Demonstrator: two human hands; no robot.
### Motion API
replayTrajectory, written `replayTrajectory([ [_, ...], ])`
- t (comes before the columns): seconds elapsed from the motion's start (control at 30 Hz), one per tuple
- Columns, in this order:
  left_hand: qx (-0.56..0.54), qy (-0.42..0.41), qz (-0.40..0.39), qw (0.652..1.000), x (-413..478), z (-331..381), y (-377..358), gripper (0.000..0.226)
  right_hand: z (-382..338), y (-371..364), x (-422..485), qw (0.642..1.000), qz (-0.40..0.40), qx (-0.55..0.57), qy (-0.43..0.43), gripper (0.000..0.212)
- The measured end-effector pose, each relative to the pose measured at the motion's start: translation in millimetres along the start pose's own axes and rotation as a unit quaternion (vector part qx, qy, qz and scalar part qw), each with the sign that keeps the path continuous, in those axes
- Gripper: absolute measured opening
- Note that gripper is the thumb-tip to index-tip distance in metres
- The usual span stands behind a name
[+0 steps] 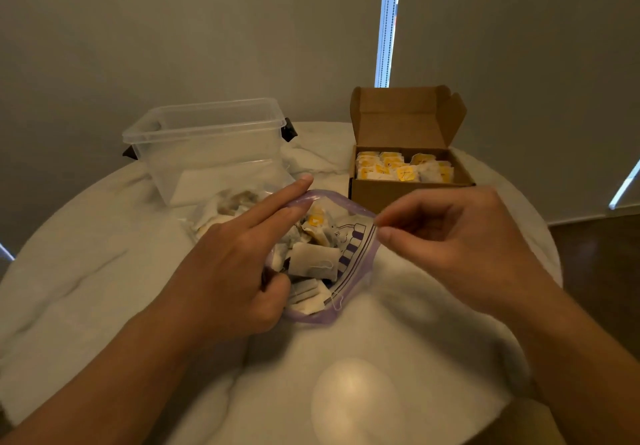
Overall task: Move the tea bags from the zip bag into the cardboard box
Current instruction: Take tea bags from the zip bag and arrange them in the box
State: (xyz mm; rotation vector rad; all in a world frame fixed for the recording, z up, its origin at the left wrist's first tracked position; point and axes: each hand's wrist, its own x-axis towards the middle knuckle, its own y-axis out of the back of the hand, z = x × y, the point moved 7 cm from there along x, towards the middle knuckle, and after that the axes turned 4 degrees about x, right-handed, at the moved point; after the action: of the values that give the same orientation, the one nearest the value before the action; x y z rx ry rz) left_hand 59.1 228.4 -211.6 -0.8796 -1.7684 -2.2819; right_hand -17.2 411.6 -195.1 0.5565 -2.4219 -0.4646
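A clear zip bag (pixel 349 273) with a purple rim lies open on the round white table (pixel 104 271), with several tea bags (pixel 313 261) inside. My left hand (pixel 239 268) holds the bag's left edge, index and middle fingers stretched along the far rim and thumb at the near side. My right hand (pixel 457 240) pinches the bag's right rim between thumb and forefinger. The cardboard box (pixel 408 192) stands behind, lid up, packed with yellow-tagged tea bags (pixel 401 167).
An empty clear plastic tub (pixel 207 147) with black clips stands at the back left, touching the zip bag's far end. Window blinds hang close behind the table. A bright lamp reflection lies on the table's near side. Wooden floor shows at right.
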Motion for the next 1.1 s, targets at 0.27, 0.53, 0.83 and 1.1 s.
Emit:
replayTrajectory([
  [0.27, 0.002, -0.013, 0.022, 1.0, -0.9, 0.3, 0.6, 0.075, -2.1, -75.8, -12.1, 0.985, -0.119, -0.119, 0.039, 0.019],
  [0.53, 0.002, -0.018, 0.042, 0.999, -2.0, -2.3, 0.5, 0.075, 4.9, -80.8, -9.2, 0.96, -0.182, -0.214, 0.01, 0.016],
  [0.83, 0.004, -0.021, 0.046, 0.999, -1.8, -1.2, 0.2, 0.076, -7.5, -94.9, -8.9, 0.924, -0.267, -0.244, 0.121, 0.015],
  [1.1, 0.0, -0.021, 0.043, 0.999, -1.4, -2.9, -0.2, 0.076, -10.6, -99.5, -7.7, 0.921, -0.234, -0.227, 0.213, 0.006],
])
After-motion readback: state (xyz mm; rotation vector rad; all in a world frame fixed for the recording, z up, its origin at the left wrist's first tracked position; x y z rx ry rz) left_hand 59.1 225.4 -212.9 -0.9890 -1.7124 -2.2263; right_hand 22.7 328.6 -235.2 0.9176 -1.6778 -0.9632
